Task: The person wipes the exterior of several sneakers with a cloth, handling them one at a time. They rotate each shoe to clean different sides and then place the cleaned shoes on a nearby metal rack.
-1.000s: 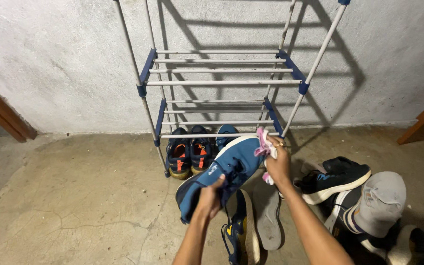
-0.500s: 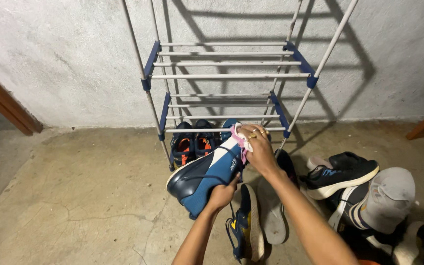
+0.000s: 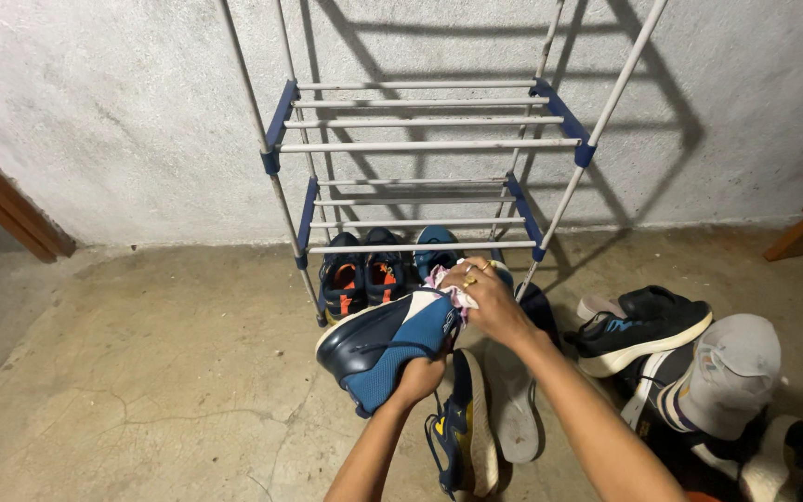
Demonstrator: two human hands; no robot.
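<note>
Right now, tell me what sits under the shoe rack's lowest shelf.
Under the shoe rack sit a dark pair with orange insides and a blue shoe. The right hand covers that shoe's front.

Left hand gripping a blue shoe from below, sole turned up and left; right hand pressing a pink cloth to its upper end; behind, a metal shoe rack against the white wall, dark shoes with orange lining under it; black sneaker and grey cap lying right.
</note>
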